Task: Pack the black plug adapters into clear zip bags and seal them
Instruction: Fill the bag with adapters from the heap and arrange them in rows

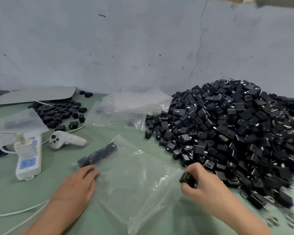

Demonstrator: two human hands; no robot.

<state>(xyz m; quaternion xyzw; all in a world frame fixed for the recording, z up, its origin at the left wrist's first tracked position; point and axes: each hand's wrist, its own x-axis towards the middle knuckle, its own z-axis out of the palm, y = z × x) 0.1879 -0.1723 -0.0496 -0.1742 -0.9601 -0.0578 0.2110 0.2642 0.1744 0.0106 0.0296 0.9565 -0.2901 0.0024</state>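
Note:
A clear zip bag (134, 180) lies flat on the green table in front of me. Several black plug adapters (98, 155) sit inside it along its far left end. My left hand (78, 185) rests flat on the bag's left edge, just below those adapters. My right hand (199, 184) grips one black adapter (187, 178) at the bag's right edge. A big heap of loose black adapters (236, 129) fills the right side of the table, right behind my right hand.
Spare clear bags (126, 107) lie at the back centre. A smaller pile of adapters (59, 111) sits at the back left. A white power strip (28, 158), a white hand controller (66, 139), white cables and a filled bag (15, 122) occupy the left. A wall stands behind.

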